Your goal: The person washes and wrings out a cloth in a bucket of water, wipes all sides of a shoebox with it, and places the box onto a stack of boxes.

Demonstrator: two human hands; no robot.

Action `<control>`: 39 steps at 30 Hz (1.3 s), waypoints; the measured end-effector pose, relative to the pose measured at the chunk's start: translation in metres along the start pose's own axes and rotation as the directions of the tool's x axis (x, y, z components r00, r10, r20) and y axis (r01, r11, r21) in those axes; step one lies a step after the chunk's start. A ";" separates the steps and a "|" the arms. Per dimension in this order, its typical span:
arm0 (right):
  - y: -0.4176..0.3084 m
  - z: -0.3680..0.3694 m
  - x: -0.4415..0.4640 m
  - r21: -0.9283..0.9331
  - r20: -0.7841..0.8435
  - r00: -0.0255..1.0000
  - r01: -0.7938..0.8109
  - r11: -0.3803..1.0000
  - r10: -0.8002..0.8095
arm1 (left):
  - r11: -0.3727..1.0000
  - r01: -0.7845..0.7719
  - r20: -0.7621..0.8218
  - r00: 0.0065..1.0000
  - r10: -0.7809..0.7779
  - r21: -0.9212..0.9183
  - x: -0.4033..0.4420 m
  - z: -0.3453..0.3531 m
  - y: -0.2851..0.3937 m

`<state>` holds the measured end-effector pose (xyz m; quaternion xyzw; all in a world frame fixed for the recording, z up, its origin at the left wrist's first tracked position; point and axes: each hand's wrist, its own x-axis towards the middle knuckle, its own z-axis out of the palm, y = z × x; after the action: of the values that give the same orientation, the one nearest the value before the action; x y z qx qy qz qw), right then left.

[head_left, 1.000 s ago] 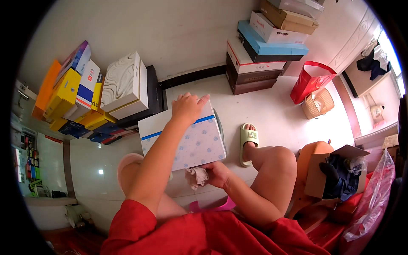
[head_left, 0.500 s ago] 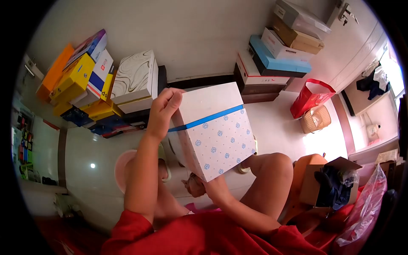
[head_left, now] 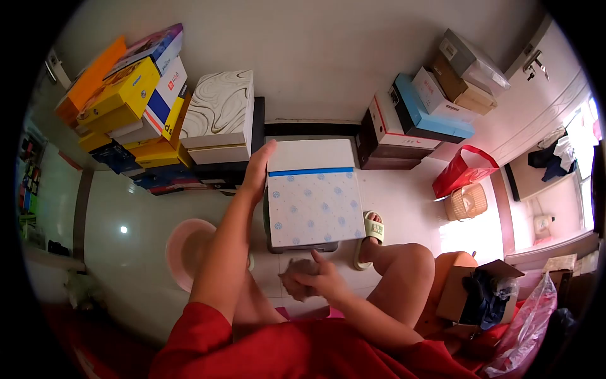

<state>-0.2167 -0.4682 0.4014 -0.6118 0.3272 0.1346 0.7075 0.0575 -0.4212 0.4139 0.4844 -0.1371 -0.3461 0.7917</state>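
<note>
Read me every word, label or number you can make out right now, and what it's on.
"ds": yellow panel, left-hand stack.
Too small or blurred: red mark on the white panel there; lettering on the purple box; dark label on the small white box, right-hand stack; grey box label; slipper strap letters.
Patterned box at the left hand: blue marks, no readable words.

Box: smooth printed cardboard, low sheen
Rag: crumpled cloth, matt
Floor: glossy tile, mirroring light
Basin: smooth plastic
Red bag: shiny; paper or plastic, cannot tell
Basket: woven-looking, rough
Slipper: matt, rubbery-looking
Carton: plain matt cardboard
Clear bag: thin, crinkled, glossy plastic
Handle: shiny metal
Wall: matt, smooth
</note>
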 end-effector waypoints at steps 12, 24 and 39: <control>-0.141 -0.088 -0.058 0.392 -0.272 0.843 0.537 0.747 -0.463 | 0.990 0.081 0.000 0.997 -0.081 0.113 0.002 -0.016 -0.015; -0.190 -0.037 0.055 -0.852 0.017 0.321 0.500 0.154 -0.947 | 0.952 -0.068 0.061 0.997 0.053 0.297 -0.022 -0.023 0.035; -0.174 -0.014 0.054 -0.899 0.305 0.593 0.438 -0.019 -0.745 | 0.949 0.069 0.217 0.966 -0.141 0.308 -0.032 -0.010 0.051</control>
<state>-0.0778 -0.5303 0.5025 -0.9823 -0.0198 -0.1080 0.1517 0.0612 -0.3783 0.4566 0.5601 -0.2549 -0.4187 0.6678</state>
